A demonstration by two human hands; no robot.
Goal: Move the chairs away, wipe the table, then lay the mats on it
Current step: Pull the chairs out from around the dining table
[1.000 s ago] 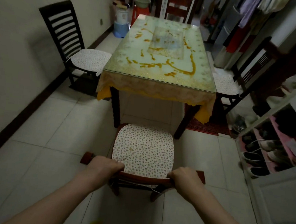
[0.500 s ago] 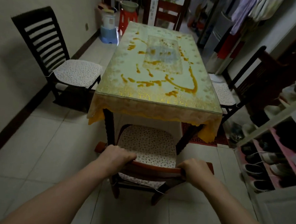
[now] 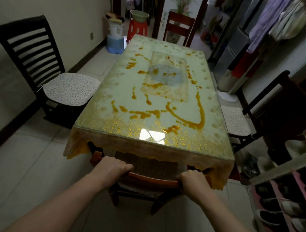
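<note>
While both hands, left hand [image 3: 112, 167] and right hand [image 3: 193, 182], clamp the chair [image 3: 151, 180], its seat seemingly sits under the table [image 3: 152, 143].

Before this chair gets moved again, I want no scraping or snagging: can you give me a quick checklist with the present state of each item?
1. Left hand grips the chair's top rail: ok.
2. Right hand grips the same rail: ok.
3. Seat free of the table: not ok, it sits under the near edge.
4. Tablecloth fringe off the chair: cannot tell.
5. Floor behind the person free: cannot tell, out of view.
6. Tabletop clean: not ok, orange smears.
</note>
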